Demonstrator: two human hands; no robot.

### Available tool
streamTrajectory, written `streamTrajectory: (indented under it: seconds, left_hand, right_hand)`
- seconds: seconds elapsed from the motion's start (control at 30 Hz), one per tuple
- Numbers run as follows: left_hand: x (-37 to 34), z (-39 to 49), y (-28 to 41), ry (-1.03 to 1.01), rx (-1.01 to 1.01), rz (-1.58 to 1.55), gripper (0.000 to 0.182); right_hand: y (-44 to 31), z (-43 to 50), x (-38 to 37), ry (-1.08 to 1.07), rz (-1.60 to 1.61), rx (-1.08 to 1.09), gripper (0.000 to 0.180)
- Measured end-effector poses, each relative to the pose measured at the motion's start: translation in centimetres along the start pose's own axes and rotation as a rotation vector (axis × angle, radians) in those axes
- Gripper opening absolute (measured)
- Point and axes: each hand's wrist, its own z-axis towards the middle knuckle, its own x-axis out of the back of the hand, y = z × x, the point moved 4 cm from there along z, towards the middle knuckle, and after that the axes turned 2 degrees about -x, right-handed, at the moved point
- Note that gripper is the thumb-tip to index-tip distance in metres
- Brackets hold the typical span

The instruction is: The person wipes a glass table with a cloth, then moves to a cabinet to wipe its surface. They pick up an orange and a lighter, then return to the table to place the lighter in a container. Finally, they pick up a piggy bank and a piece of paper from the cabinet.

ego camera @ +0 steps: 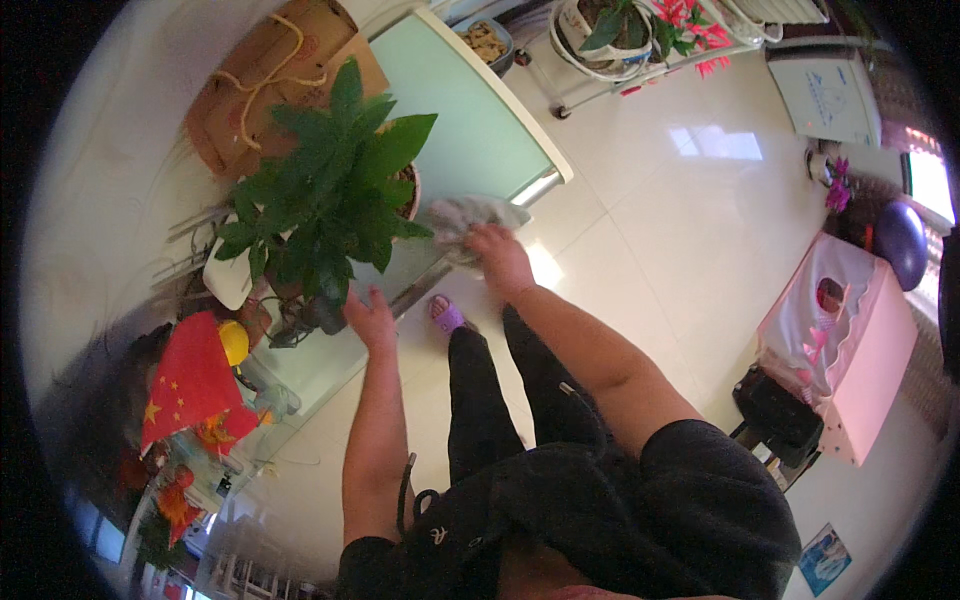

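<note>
My right hand [496, 251] presses on a grey cloth [463, 217] lying at the front corner area of a pale green glass tabletop [465, 112]. Just left of the cloth, a leafy green potted plant [322, 187] stands on the glass; part of its pot's rim [415, 191] shows. My left hand [369, 319] is beside the plant's lower leaves, close to a small dark object [326, 315], its fingers partly spread. Whether its fingertips touch that object cannot be told.
A brown paper bag [285, 82] with rope handles stands behind the plant. At lower left are a red flag [187, 382] and a yellow round object [234, 343]. A wheeled plant stand [600, 82] is at the top; a pink box [862, 360] is at right.
</note>
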Motion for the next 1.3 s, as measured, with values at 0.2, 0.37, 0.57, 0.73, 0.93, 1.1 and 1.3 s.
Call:
streamTrajectory:
  seconds: [0.2,0.37,0.57,0.73,0.93,1.1,1.3]
  left_hand:
    - [-4.6,-10.9,13.9,-0.404,-0.031,-0.602,0.062]
    - [-0.6,-11.9,23.8,-0.526,-0.026,-0.656,0.038]
    - [6.0,-11.4,28.2,-0.605,-0.109,-0.506,0.024]
    - [9.4,-10.0,29.2,-0.408,-0.186,-0.567,0.026]
    - [10.1,-13.8,36.0,-0.431,-0.803,-0.222,0.063]
    - [9.1,-19.2,40.1,-1.101,-0.610,-0.531,0.053]
    - [9.5,-21.0,38.5,-1.104,0.052,-1.074,0.037]
  right_hand:
    - [-1.0,-3.7,9.1,-0.037,1.216,-0.410,0.028]
    - [-5.1,-7.2,18.2,0.021,1.161,-0.364,0.023]
    - [-4.6,-11.7,27.3,0.288,1.284,-0.408,0.017]
    - [-5.2,-15.3,34.8,0.485,1.606,-0.403,0.047]
    - [-13.3,-18.3,38.3,0.048,1.359,-0.289,0.057]
    - [-17.4,-17.3,40.3,-0.154,1.234,0.042,0.064]
    - [-14.7,-20.4,35.2,-0.202,1.846,-0.130,0.087]
